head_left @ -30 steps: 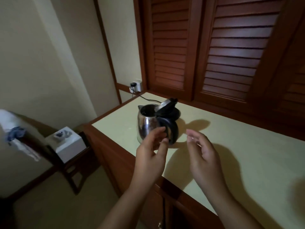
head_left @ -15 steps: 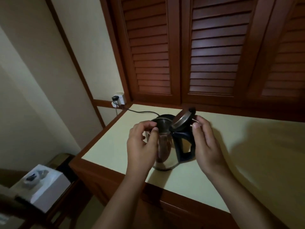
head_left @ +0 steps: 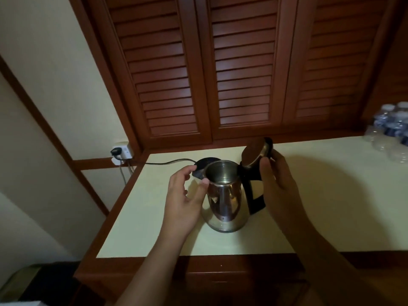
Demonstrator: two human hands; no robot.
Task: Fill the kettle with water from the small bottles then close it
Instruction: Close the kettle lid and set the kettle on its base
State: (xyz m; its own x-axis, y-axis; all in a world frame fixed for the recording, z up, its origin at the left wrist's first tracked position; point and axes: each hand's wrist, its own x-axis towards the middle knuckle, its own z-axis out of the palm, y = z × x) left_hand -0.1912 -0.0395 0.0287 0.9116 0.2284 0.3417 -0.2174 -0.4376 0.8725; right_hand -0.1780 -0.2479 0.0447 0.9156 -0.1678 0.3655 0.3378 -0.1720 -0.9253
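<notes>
A steel kettle (head_left: pixel 224 202) with a black handle stands on the pale counter (head_left: pixel 154 208), its lid (head_left: pixel 254 153) tipped up and back so the inside shows. My left hand (head_left: pixel 183 202) is beside the kettle's left side, fingers apart, thumb tip touching its rim. My right hand (head_left: pixel 278 186) is at the handle's right, fingertips against the raised lid. A pack of small water bottles (head_left: pixel 390 131) sits at the counter's far right edge of view.
The kettle's black base (head_left: pixel 204 164) lies just behind the kettle, its cord (head_left: pixel 163 162) running left to a wall socket (head_left: pixel 120 151). Louvred wooden doors (head_left: pixel 240 69) rise behind the counter. The counter's wooden front edge (head_left: pixel 198 266) is near my arms.
The view has swung right and down, bringing the bottles into sight. My left hand has opened and dropped to the kettle's side. The lid stands more upright under my right fingers.
</notes>
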